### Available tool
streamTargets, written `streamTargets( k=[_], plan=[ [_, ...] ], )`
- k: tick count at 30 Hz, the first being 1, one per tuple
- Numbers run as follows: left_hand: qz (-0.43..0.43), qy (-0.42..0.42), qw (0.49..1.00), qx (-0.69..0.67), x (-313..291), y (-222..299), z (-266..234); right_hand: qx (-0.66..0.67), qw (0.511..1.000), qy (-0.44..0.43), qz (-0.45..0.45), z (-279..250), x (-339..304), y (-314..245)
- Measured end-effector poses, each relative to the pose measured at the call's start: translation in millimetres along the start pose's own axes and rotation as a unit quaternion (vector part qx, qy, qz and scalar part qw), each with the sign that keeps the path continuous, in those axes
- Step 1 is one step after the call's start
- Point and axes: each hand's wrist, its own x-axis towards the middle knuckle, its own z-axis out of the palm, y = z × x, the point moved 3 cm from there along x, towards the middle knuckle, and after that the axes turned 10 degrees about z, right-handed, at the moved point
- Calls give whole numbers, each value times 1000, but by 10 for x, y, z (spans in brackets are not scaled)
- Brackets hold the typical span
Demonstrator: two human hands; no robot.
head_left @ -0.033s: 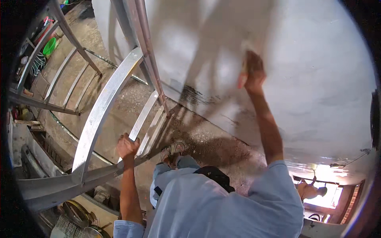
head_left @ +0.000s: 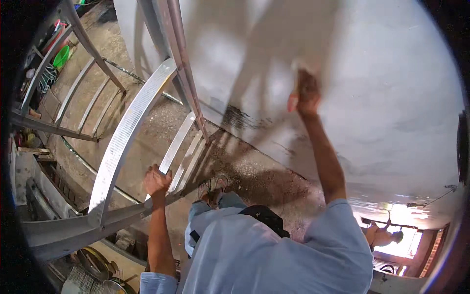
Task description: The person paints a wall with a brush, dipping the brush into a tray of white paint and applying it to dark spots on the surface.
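A metal stepladder (head_left: 129, 120) with ribbed steps stands at my left. My left hand (head_left: 157, 180) is closed on the ladder, its fingers curled over the edge of a lower step. My right arm reaches up and forward to the grey-white wall (head_left: 387, 98). In my right hand (head_left: 308, 90) is a hand tool with a red end (head_left: 292, 102) and a pale tip, blurred by motion. It is held against or close to the wall; I cannot tell its exact kind. Dark marks (head_left: 236, 117) show low on the wall.
My sandalled feet (head_left: 213, 185) stand on a dusty floor (head_left: 264, 183). At the far left are a green basin (head_left: 61, 58) and a coiled hose (head_left: 46, 79). Another person (head_left: 382, 236) is by a bright opening at the lower right. Pans (head_left: 93, 262) lie at the lower left.
My right hand and the tool have shifted slightly left and down along the wall. My left hand has stayed on the ladder.
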Motion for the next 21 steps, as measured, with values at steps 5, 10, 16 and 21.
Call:
streamTargets(
  k=[5, 10, 16, 21],
  plan=[
    [-7, -26, 1000, -10, -44, -62, 17, 696, 680, -154, 171, 346, -658, -544],
    [-21, -62, 998, 19, -24, -14, 16, 270, 930, -187, 168, 169, -373, -91],
    [13, -14, 998, 53, -116, -110, 92, 112, 987, 117, 20, -626, 175, 118],
    [41, 34, 998, 42, -70, -108, 132, 125, 982, -130, 62, 337, -780, 340]
  ],
)
